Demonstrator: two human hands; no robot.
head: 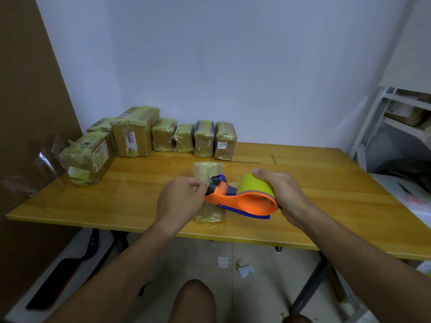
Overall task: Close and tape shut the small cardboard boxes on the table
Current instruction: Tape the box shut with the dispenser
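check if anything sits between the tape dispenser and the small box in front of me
Nothing visible does. The tape dispenser, gripped by the right hand, has its cutter end right over the small box, where the left hand pinches at the tape end. The other boxes stand further back.

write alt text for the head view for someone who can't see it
A person's right hand grips an orange tape dispenser over a small taped box on a wooden table, while the left hand pinches the tape at its front end. A row of taped boxes stands behind.
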